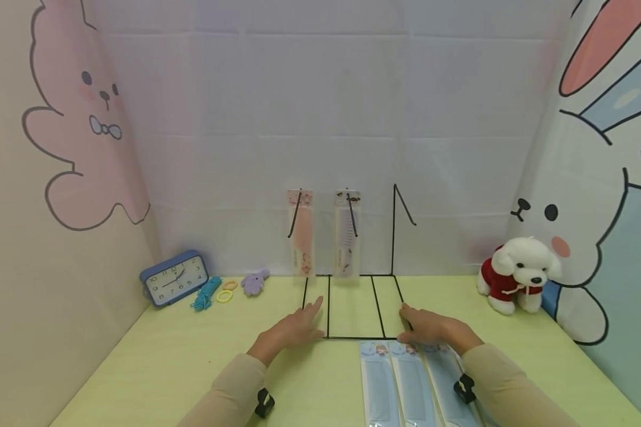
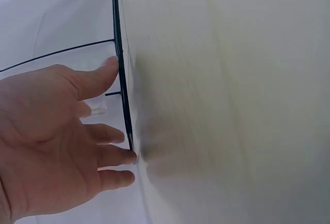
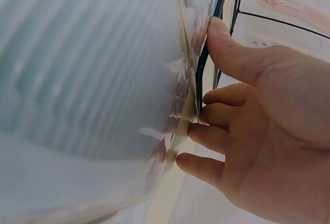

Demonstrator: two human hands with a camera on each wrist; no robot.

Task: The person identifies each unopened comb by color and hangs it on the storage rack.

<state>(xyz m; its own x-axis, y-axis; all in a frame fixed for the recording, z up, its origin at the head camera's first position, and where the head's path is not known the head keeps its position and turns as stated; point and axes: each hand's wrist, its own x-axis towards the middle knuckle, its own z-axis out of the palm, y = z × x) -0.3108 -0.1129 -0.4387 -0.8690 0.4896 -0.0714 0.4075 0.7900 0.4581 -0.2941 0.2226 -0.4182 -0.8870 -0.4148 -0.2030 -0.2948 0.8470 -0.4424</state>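
A black wire display rack (image 1: 352, 338) stands on the table, its base toward me. At its front left corner is my left hand (image 1: 298, 327), fingers spread and relaxed; its thumb tip touches the front bar (image 2: 119, 53) and a fingertip meets the bar's end. My right hand (image 1: 432, 327) is at the front right corner, thumb against the bar, loosely bent fingers beside the corner. From two hooks hang a packaged pink comb (image 1: 302, 237) and a packaged purple comb (image 1: 346, 243). The right hook (image 1: 405, 205) carries nothing. Packaged blue combs (image 1: 380, 385) lie in front, partly beneath my right forearm.
At the left are a blue clock (image 1: 176, 277), a bundle of blue cord (image 1: 206, 293), two small rings (image 1: 225, 296) and a purple plush toy (image 1: 254, 283). A white plush dog (image 1: 518, 273) in red sits at the right. Behind the rack hangs a white backdrop (image 1: 320, 107).
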